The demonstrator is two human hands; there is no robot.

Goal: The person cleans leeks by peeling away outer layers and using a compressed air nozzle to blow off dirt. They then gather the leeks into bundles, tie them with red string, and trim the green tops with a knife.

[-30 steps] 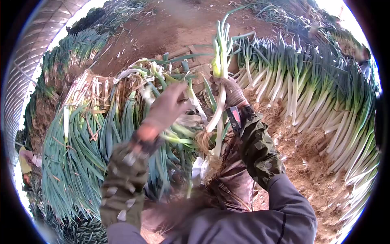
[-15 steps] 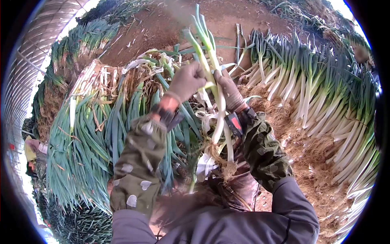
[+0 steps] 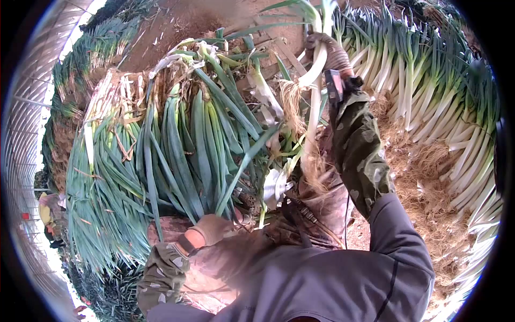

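Observation:
My gloved right hand (image 3: 331, 52), raised at the upper middle, is closed around two leeks (image 3: 315, 70). Their white stems and stringy roots (image 3: 316, 172) hang below the fist, and the green tops point up and away. Low on the left, my gloved left hand (image 3: 212, 229) is curled close to my lap. A long green leek leaf (image 3: 248, 156) runs straight down to its fingers, which are partly hidden. Peeled pale leaves (image 3: 276, 185) lie between my arms.
A thick heap of untrimmed leeks (image 3: 112, 182) lies to my left, leaves toward me. On the right, cleaned leeks (image 3: 407, 91) are laid in a long curved row, roots inward. Bare soil (image 3: 188, 27) shows ahead. Another person (image 3: 51, 209) is at the far left edge.
My right hand has carried the two leeks up and away from me. My left hand has left the stems and come down toward my lap.

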